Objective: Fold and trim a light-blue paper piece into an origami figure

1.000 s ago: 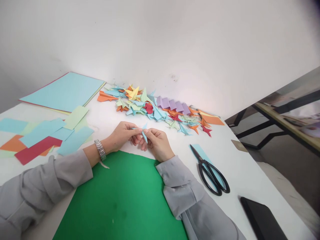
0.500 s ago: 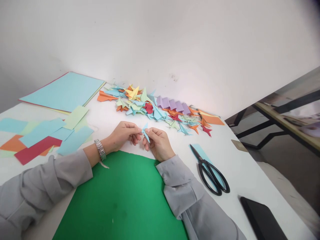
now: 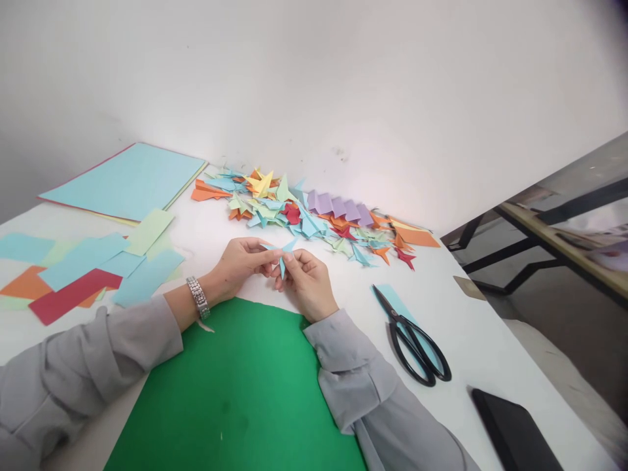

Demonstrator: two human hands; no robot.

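Both hands meet just beyond the far edge of a large green sheet [image 3: 245, 392]. Between them is a small light-blue folded paper piece [image 3: 286, 250] with pointed tips. My left hand [image 3: 240, 263], with a metal watch at its wrist, pinches the piece from the left. My right hand [image 3: 307, 281] pinches it from the right, fingers curled. The piece is held a little above the white table [image 3: 481, 327].
A heap of folded paper shapes [image 3: 314, 216] in several colours lies along the wall. Cut coloured strips [image 3: 83, 268] and a stack of large sheets [image 3: 127, 180] lie at the left. Black scissors [image 3: 415, 340] rest on a blue strip at the right, a dark flat object [image 3: 515, 432] nearer me.
The blue piece has turned between my fingers and now shows a tip pointing up and right. My hands have shifted slightly closer together.
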